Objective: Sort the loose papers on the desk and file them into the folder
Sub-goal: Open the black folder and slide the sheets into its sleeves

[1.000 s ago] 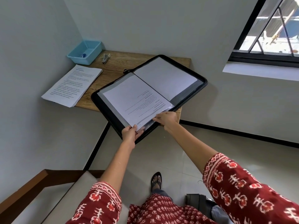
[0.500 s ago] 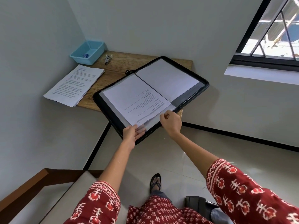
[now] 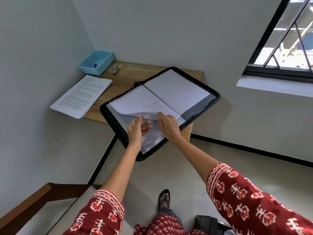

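Both hands have left the folder's near edge, where they were a second ago, and now the printed sheet [image 3: 144, 103] in its left half is peeled back, baring a clear plastic sleeve [image 3: 152, 133] beneath. Lying open and black, the folder [image 3: 215, 97] sits on the desk [image 3: 128, 75] with its near corner hanging out past the desk edge. Its right half carries a blank white page [image 3: 176, 89]. Over the folder's near left half, the left hand [image 3: 137, 128] lies palm up with the fingers loosely straight under the lifted sheet; it looks to be touching the sleeve rather than gripping. Just right of it, the right hand [image 3: 166, 123] has its fingertips pinched on the raised lower edge of the sheet, though whether it also catches the sleeve I cannot tell.

Left of the folder, well apart from it, a stack of printed papers [image 3: 81, 97] rests on the desk, overhanging the left edge. Beyond the folder toward the wall stands a blue tray [image 3: 101, 62] in the corner, with a small blue item inside, and a few pens [image 3: 116, 68] lie just beside the tray, between it and the folder.
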A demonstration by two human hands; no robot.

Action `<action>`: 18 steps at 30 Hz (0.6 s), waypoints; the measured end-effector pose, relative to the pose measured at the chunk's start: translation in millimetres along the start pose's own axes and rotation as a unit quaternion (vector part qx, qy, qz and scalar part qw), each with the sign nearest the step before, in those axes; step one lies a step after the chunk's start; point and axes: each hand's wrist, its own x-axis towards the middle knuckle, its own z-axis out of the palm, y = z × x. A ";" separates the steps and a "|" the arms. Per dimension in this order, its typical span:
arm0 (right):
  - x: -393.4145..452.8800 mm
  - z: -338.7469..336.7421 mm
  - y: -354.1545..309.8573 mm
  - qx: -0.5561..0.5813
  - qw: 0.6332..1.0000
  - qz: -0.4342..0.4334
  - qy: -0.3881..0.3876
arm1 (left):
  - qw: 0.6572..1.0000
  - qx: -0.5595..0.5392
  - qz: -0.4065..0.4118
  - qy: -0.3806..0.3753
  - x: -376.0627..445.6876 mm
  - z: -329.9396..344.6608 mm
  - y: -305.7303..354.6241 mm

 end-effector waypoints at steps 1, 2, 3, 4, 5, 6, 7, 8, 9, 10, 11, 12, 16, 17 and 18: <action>9.3 -3.6 1.7 0.012 1.000 0.004 0.020 | 1.000 0.009 -0.002 0.000 3.4 1.1 0.2; 19.0 -9.6 2.8 0.039 0.998 0.023 0.049 | 1.000 0.026 -0.007 0.005 7.6 3.0 -0.2; 26.4 -15.3 5.0 0.070 0.993 0.057 0.077 | 0.999 0.045 -0.014 0.011 10.5 3.0 -2.8; 36.7 -24.5 9.0 0.095 0.984 0.096 0.112 | 0.998 0.064 -0.016 0.013 15.9 5.5 -3.5; 43.7 -33.9 13.7 0.118 0.972 0.139 0.150 | 0.996 0.082 -0.019 0.014 19.9 5.7 -5.9; 50.7 -43.2 20.5 0.138 0.955 0.184 0.187 | 0.995 0.100 -0.020 0.013 24.6 6.7 -7.2; 59.2 -53.7 29.6 0.154 0.937 0.226 0.218 | 0.993 0.114 -0.019 0.008 31.6 10.1 -6.1; 64.9 -61.3 39.9 0.167 0.919 0.266 0.240 | 0.992 0.129 -0.017 0.005 37.1 12.7 -5.9; 72.0 -68.6 51.7 0.174 0.903 0.299 0.255 | 0.990 0.142 -0.014 -0.001 44.6 18.0 -4.0; 76.5 -73.7 63.2 0.180 0.892 0.323 0.260 | 0.988 0.156 -0.011 -0.006 50.3 22.6 -2.1; 79.8 -77.0 74.2 0.188 0.884 0.340 0.261 | 0.986 0.167 -0.005 -0.012 56.0 27.3 -0.1; 84.5 -80.9 85.4 0.199 0.875 0.354 0.265 | 0.985 0.172 0.003 -0.020 64.7 35.1 3.0; 90.5 -82.5 117.1 0.172 0.824 0.461 0.281 | 0.975 0.218 0.033 -0.042 93.2 58.1 7.9; 93.7 -79.3 123.2 0.158 0.821 0.467 0.289 | 0.970 0.235 0.042 -0.048 102.7 62.8 8.5; 95.4 -75.8 125.5 0.139 0.826 0.462 0.291 | 0.964 0.254 0.051 -0.054 109.5 65.3 7.4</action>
